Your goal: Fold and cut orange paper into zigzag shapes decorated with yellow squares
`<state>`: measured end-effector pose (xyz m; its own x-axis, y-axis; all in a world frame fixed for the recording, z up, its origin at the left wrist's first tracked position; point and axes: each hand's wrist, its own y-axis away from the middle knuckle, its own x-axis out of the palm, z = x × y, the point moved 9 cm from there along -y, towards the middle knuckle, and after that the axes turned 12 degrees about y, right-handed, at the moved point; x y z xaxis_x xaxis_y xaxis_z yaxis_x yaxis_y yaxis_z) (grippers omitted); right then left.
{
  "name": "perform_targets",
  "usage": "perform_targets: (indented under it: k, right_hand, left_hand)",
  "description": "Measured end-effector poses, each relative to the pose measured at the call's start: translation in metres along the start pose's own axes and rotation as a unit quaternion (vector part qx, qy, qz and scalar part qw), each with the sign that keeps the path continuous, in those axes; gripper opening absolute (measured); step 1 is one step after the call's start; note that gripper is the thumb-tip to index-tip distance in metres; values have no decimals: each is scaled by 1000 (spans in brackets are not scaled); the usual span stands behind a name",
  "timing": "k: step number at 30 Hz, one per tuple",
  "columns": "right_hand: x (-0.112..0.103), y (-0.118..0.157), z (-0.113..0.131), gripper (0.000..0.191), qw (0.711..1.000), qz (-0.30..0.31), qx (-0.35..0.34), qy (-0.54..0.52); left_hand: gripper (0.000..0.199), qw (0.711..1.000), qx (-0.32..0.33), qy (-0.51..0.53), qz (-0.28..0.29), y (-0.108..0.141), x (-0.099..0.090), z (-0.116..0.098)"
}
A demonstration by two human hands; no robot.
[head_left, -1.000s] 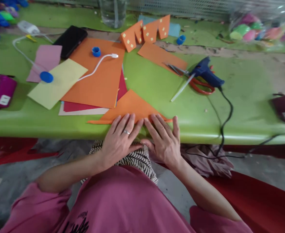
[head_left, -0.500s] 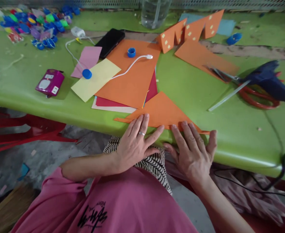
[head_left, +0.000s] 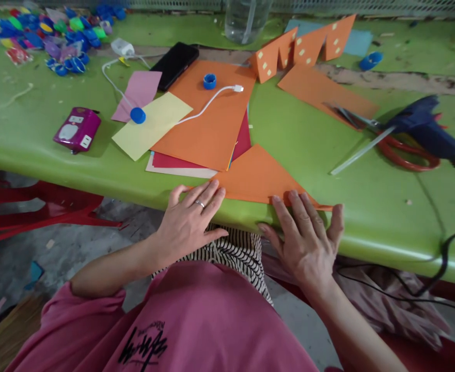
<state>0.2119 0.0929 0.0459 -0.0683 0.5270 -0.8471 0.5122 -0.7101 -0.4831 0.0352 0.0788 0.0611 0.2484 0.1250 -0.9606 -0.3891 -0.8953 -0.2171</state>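
Note:
A folded orange sheet of paper (head_left: 256, 173), triangular with its point away from me, lies along the front edge of the green table. My left hand (head_left: 190, 219), wearing a ring, rests flat with spread fingers over the paper's left end. On the right part of the near fold, my right hand (head_left: 307, 235) presses with its fingertips, the fingers also spread. Just beyond, a stack of coloured sheets has an orange sheet (head_left: 207, 137) on top, partly touching the folded paper's left side. Both palms hang at the table edge.
Scissors with red handles (head_left: 409, 157) and a blue glue gun (head_left: 417, 126) lie at the right. A phone (head_left: 175, 64), a white cable (head_left: 212, 101), a purple power adapter (head_left: 77, 129) and bottle caps (head_left: 60, 36) are left. A zigzag orange strip (head_left: 304, 46) stands behind.
My left hand has slid left along the folded edge, uncovering the middle of the fold. My right hand stays in nearly the same place.

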Motion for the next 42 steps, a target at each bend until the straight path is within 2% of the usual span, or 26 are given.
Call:
perform_targets:
  k: [3, 7, 11, 16, 19, 22, 24, 25, 28, 29, 32, 35, 39, 42]
  right_hand:
    - [1, 0, -1, 77, 1000, 3, 6, -12]
    - [1, 1, -1, 76, 1000, 6, 9, -13]
    - [-1, 0, 0, 77, 1000, 8, 2, -1]
    - [-2, -1, 0, 77, 1000, 0, 4, 2]
    - [-3, 0, 1, 77, 1000, -11, 5, -5]
    - [-2, 0, 1, 78, 1000, -10, 10, -17]
    - [0, 0, 1, 77, 1000, -3, 14, -23]
    - [0, 0, 1, 77, 1000, 0, 15, -25]
    - [1, 1, 1, 74, 1000, 6, 9, -24]
    - [2, 2, 1, 73, 1000, 9, 7, -23]
    - [3, 3, 0, 71, 1000, 22, 7, -20]
    - [3, 4, 1, 72, 999, 27, 13, -12]
    - [2, 3, -2, 76, 1000, 23, 16, -12]
    - [1, 6, -15, 81, 1000, 18, 15, -15]
  left_hand:
    - [65, 1000, -17, 4, -1, 3, 2, -1]
    - [63, 999, -21, -5, -49, 11, 5, 0]
    - [63, 996, -27, -8, -79, 21, 9, 8]
    - [72, 996, -24, -2, -89, 32, 11, 21]
    - [74, 993, -40, -18, -106, 43, 3, 37]
    - [77, 986, -86, -26, -143, 53, -14, 48]
    - [79, 981, -92, -15, -168, 49, -22, 37]
    - [79, 982, -72, -3, -175, 43, -23, 24]
    - [80, 989, 38, 42, -133, 6, -3, -33]
    - [79, 989, 57, 53, -128, -6, 4, -48]
    - [84, 992, 56, 63, -89, -36, 29, -67]
    - [90, 995, 53, 46, -69, -36, 38, -57]
    - [91, 993, 48, 5, -104, -8, 21, -25]
    - [95, 992, 46, -22, -117, 7, 12, -8]
